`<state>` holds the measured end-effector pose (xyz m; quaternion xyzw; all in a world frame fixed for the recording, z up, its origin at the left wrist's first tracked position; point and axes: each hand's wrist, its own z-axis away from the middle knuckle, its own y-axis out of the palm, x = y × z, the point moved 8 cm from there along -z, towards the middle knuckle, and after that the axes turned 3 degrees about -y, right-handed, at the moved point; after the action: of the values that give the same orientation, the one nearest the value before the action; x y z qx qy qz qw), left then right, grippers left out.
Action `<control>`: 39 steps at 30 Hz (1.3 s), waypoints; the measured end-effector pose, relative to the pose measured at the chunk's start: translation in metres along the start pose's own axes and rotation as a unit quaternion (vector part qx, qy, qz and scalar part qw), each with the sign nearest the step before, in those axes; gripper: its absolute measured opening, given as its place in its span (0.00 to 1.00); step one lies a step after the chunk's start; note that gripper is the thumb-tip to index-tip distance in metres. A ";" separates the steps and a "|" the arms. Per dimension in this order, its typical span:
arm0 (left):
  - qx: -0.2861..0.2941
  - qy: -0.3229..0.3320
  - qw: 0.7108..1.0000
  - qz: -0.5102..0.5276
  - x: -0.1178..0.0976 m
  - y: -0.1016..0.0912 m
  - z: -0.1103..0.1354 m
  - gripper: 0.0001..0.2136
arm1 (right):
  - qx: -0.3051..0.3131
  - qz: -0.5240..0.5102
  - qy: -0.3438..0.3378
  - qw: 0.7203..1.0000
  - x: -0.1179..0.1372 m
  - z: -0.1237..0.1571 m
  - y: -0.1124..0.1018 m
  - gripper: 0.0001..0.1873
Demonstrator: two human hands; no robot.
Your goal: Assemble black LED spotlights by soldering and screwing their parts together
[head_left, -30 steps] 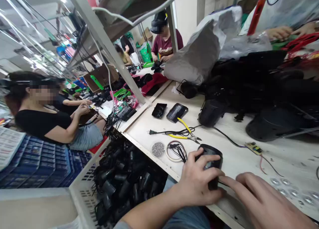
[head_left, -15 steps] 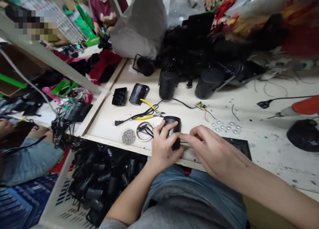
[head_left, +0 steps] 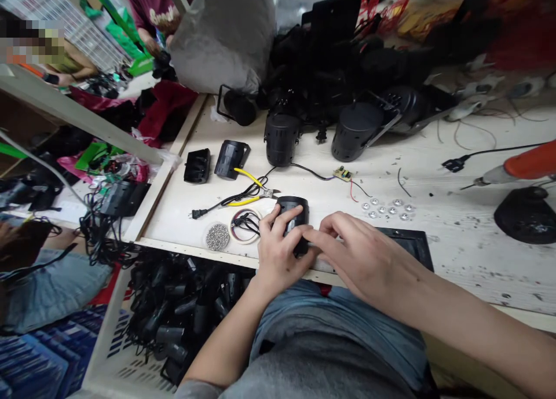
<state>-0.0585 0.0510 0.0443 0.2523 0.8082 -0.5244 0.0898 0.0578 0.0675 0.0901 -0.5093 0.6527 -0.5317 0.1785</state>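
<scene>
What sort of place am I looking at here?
Probably an electronics assembly workshop: a bare circuit board and yellow-handled pliers lie on the bench, and a basket below is heaped with black parts.

The held casing (head_left: 293, 202) looks glossy plastic, the table (head_left: 460, 213) matt wood.

Shirt (head_left: 141, 4): pale lettering (head_left: 164, 20) is running across the maroon chest.
Lettering: seemingly opening with a "B", the rest is blurring past reading.
Bench (head_left: 452, 199): no brand, number or sign is showing legibly.
</scene>
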 end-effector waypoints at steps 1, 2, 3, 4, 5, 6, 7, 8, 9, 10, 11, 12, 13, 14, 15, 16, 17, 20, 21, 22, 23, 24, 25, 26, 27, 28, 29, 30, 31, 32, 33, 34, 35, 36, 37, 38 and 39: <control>-0.004 0.001 1.000 -0.003 0.000 -0.001 0.000 0.11 | 0.001 0.033 0.009 0.999 -0.001 0.001 0.001 0.13; -0.007 0.003 1.000 -0.004 -0.001 -0.001 0.000 0.12 | 0.002 0.067 0.018 0.998 -0.002 0.002 0.001 0.11; -0.008 0.004 1.000 -0.005 -0.001 -0.002 0.000 0.13 | 0.003 0.093 0.023 0.995 -0.003 0.003 0.001 0.10; -0.008 0.003 1.000 -0.006 -0.002 -0.002 0.000 0.13 | 0.005 0.106 0.022 0.994 -0.003 0.003 0.001 0.10; -0.006 0.000 1.000 -0.008 -0.002 -0.002 0.000 0.12 | 0.006 0.106 0.018 0.994 -0.003 0.004 0.000 0.11; -0.005 -0.004 1.000 -0.010 -0.002 -0.002 -0.001 0.11 | 0.006 0.096 0.013 0.995 -0.002 0.004 -0.001 0.12; -0.005 -0.009 1.000 -0.012 -0.001 -0.002 -0.001 0.11 | 0.008 0.079 0.009 0.997 -0.002 0.004 -0.002 0.15; -0.004 -0.012 1.000 -0.012 -0.001 -0.002 -0.001 0.11 | 0.007 0.057 0.007 0.998 -0.001 0.003 -0.003 0.18; -0.004 -0.014 1.000 -0.012 -0.001 -0.002 -0.001 0.10 | 0.002 0.034 0.005 0.999 -0.001 0.002 -0.004 0.20; -0.003 -0.016 1.000 -0.011 -0.001 -0.002 -0.001 0.10 | -0.004 0.013 0.003 1.000 -0.001 0.002 -0.005 0.21; -0.002 -0.017 1.000 -0.009 -0.001 -0.001 0.000 0.10 | -0.009 -0.005 0.001 1.000 -0.001 0.001 -0.006 0.21; -0.001 -0.017 1.000 -0.008 0.000 -0.001 0.000 0.10 | -0.011 -0.013 -0.001 1.000 0.000 0.001 -0.005 0.21; -0.001 -0.017 1.000 -0.006 0.000 -0.001 0.000 0.10 | -0.008 -0.007 0.001 1.000 0.000 0.001 -0.004 0.20; 0.000 -0.016 1.000 -0.005 0.000 -0.001 0.001 0.11 | -0.001 0.014 0.007 1.000 -0.001 0.001 -0.002 0.18; 0.002 -0.014 1.000 -0.003 0.001 0.000 0.001 0.11 | 0.007 0.045 0.015 0.999 -0.002 0.002 0.000 0.16; 0.003 -0.013 1.000 -0.003 0.001 0.000 0.001 0.12 | 0.016 0.076 0.021 0.997 -0.003 0.003 0.001 0.15; 0.004 -0.013 1.000 -0.002 0.000 0.000 0.001 0.13 | 0.023 0.100 0.023 0.994 -0.003 0.003 0.002 0.14; 0.006 -0.021 1.000 -0.007 0.000 0.000 0.001 0.12 | 0.020 0.100 0.006 0.995 0.000 0.004 0.001 0.15; 0.007 -0.025 1.000 -0.009 0.000 0.000 0.000 0.11 | 0.013 0.079 -0.001 0.997 0.001 0.003 0.000 0.17; 0.010 -0.028 0.999 -0.012 0.000 0.000 0.000 0.11 | 0.007 0.054 -0.004 0.999 0.001 0.003 -0.001 0.19; 0.016 -0.029 0.999 -0.013 0.000 0.000 -0.001 0.11 | -0.002 0.029 -0.004 1.000 0.001 0.003 -0.002 0.20; 0.024 -0.027 0.999 -0.012 0.000 0.000 -0.001 0.11 | -0.007 0.006 -0.002 1.000 0.001 0.002 -0.003 0.20; 0.034 -0.021 0.999 -0.008 -0.001 0.000 -0.002 0.12 | -0.012 -0.014 -0.001 1.000 0.000 0.003 -0.003 0.19; 0.046 -0.012 0.999 -0.003 -0.002 0.000 -0.002 0.13 | -0.015 -0.030 0.002 0.999 -0.001 0.003 -0.004 0.18; 0.056 0.000 0.998 0.005 -0.004 0.000 -0.001 0.16 | -0.020 -0.041 0.005 0.999 -0.002 0.005 -0.006 0.17; 0.062 0.009 0.998 0.012 -0.005 -0.001 0.000 0.19 | -0.027 -0.050 0.007 0.998 -0.004 0.007 -0.009 0.16; 0.062 0.013 0.998 0.019 -0.005 -0.002 0.001 0.21 | -0.036 -0.059 0.010 0.998 -0.005 0.010 -0.013 0.16; 0.056 0.010 0.998 0.024 -0.004 -0.004 0.003 0.23 | -0.044 -0.069 0.018 0.996 -0.008 0.014 -0.017 0.16; 0.046 0.000 0.999 0.027 -0.002 -0.005 0.004 0.24 | -0.053 -0.079 0.029 0.995 -0.011 0.018 -0.020 0.16; 0.035 -0.014 0.999 0.028 0.000 -0.007 0.006 0.24 | -0.061 -0.088 0.046 0.993 -0.015 0.024 -0.024 0.16; 0.024 -0.030 0.999 0.026 0.003 -0.008 0.008 0.24 | -0.071 -0.095 0.064 0.991 -0.019 0.029 -0.027 0.17; 0.017 -0.043 0.999 0.022 0.004 -0.008 0.009 0.24 | -0.082 -0.099 0.084 0.988 -0.024 0.035 -0.029 0.17; 0.014 -0.053 0.998 0.017 0.005 -0.007 0.011 0.24 | -0.094 -0.099 0.105 0.985 -0.028 0.041 -0.031 0.16; 0.014 -0.059 0.998 0.012 0.004 -0.006 0.012 0.24 | -0.106 -0.097 0.124 0.982 -0.031 0.047 -0.032 0.15; 0.013 -0.064 0.998 0.008 0.004 -0.005 0.012 0.24 | -0.117 -0.093 0.140 0.979 -0.034 0.052 -0.032 0.15; 0.012 -0.066 0.998 0.004 0.003 -0.004 0.012 0.24 | -0.125 -0.088 0.157 0.976 -0.036 0.057 -0.032 0.14; 0.009 -0.066 0.998 0.001 0.003 -0.003 0.011 0.23 | -0.131 -0.085 0.171 0.973 -0.038 0.061 -0.031 0.14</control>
<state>-0.0637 0.0408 0.0412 0.2188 0.7953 -0.5475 0.1409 0.1360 0.0710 0.0830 -0.4836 0.6914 -0.5344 -0.0499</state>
